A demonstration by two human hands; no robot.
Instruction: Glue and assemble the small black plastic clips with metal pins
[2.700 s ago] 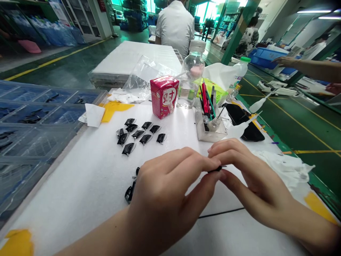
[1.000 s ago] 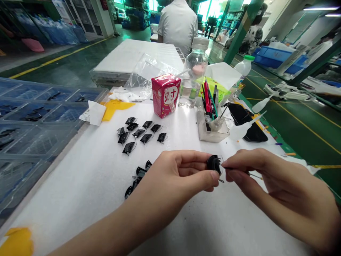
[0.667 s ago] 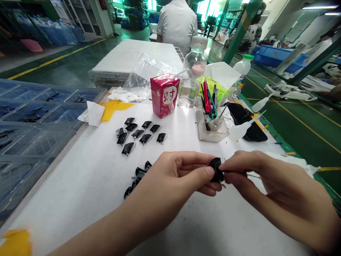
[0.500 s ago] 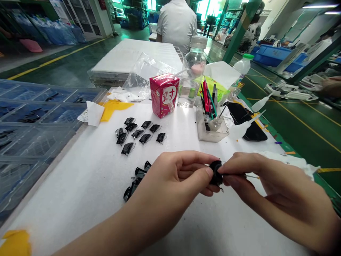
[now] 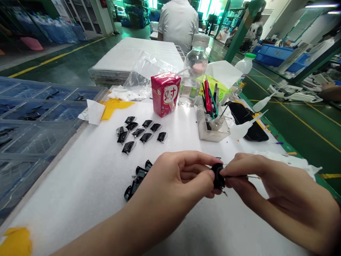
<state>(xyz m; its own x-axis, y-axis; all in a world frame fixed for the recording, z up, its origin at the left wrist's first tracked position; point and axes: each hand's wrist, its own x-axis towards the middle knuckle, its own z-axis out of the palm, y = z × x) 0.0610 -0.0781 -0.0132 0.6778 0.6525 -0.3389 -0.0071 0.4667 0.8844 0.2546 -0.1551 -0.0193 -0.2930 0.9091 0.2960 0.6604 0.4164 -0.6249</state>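
Note:
Between thumb and fingers, my left hand (image 5: 183,181) pinches a small black curved part (image 5: 218,176) above the white work surface. My right hand (image 5: 274,192) is closed just to its right, thumb and forefinger pressed together on a thin dark rod-like piece (image 5: 238,176) at the part's edge. What that piece is exactly, I cannot make out. Several black parts with thin wire loops (image 5: 138,132) lie spread out beyond my left hand. Another cluster of black parts (image 5: 140,172) sits by my left wrist, partly hidden behind it.
A red drink carton (image 5: 165,94) and a clear bottle (image 5: 189,90) stand at the back. To their right is a tool box (image 5: 213,133) holding pens and tweezers. Blue compartment trays (image 5: 39,138) line the left. A person in a white shirt (image 5: 178,23) sits ahead, back turned.
The black part has tilted slightly in my fingers, showing more of its lower end. Both hands stay almost in place; the whole view has shifted a little.

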